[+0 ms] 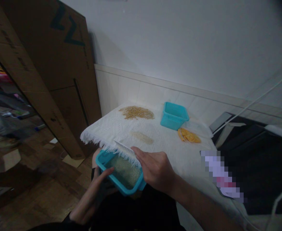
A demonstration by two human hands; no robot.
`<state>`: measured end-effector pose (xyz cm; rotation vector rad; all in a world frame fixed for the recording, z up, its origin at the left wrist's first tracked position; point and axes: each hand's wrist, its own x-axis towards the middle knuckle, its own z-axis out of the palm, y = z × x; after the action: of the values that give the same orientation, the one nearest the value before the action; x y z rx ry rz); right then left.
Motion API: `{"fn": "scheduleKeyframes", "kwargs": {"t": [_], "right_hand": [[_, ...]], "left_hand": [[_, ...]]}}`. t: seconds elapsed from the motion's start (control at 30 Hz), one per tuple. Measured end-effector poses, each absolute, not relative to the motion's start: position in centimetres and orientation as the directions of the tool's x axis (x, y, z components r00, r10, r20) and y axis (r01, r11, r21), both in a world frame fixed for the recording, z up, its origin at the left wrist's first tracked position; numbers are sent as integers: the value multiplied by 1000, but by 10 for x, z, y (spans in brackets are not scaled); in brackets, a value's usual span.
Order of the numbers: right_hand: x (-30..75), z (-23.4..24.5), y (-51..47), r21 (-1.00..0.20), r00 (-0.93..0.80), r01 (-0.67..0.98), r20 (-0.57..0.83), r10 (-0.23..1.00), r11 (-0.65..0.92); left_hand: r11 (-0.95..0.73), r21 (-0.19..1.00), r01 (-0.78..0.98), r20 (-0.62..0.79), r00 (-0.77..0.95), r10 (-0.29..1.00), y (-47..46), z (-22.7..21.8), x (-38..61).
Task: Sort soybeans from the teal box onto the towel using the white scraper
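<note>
My left hand (101, 179) grips the left rim of a blue plastic container (124, 189), its thumb over the edge. Pale grains that look like rice (126, 168) lie inside it. The container is below the table's fringed front edge, and the cloth's fringe (107, 145) hangs over its far side. My right hand (155, 165) is closed on a thin white flat piece, like a card (125, 147), resting at the cloth's edge above the container. A thin patch of pale grains (142, 137) lies on the cloth beyond, with a heap of yellow-brown beans (137, 112) farther back.
A second blue container (174, 116) stands toward the wall, with a folded orange cloth (189, 135) and a clear lid (200, 128) beside it. A black surface with white cables (254, 109) is at right. Tall cardboard boxes (56, 64) stand left.
</note>
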<state>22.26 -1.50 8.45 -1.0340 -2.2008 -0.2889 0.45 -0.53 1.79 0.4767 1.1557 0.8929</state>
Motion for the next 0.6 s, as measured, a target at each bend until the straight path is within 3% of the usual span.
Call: {"fn": "scheduleKeyframes", "kwargs": {"t": [0.13, 0.27, 0.4, 0.6], "right_hand": [[220, 88, -10, -112, -424, 741, 686, 591, 662], [218, 92, 24, -131, -349, 812, 672, 653, 569], [211, 89, 56, -72, -365, 865, 588, 722, 496], [198, 80, 53, 17, -482, 827, 534, 694, 561]], "left_hand": [[588, 724, -361, -581, 140, 802, -1, 14, 1], [609, 721, -332, -601, 139, 787, 7, 7, -6], [610, 729, -309, -614, 97, 783, 15, 3, -14], [604, 728, -323, -610, 96, 787, 18, 5, -21]]}}
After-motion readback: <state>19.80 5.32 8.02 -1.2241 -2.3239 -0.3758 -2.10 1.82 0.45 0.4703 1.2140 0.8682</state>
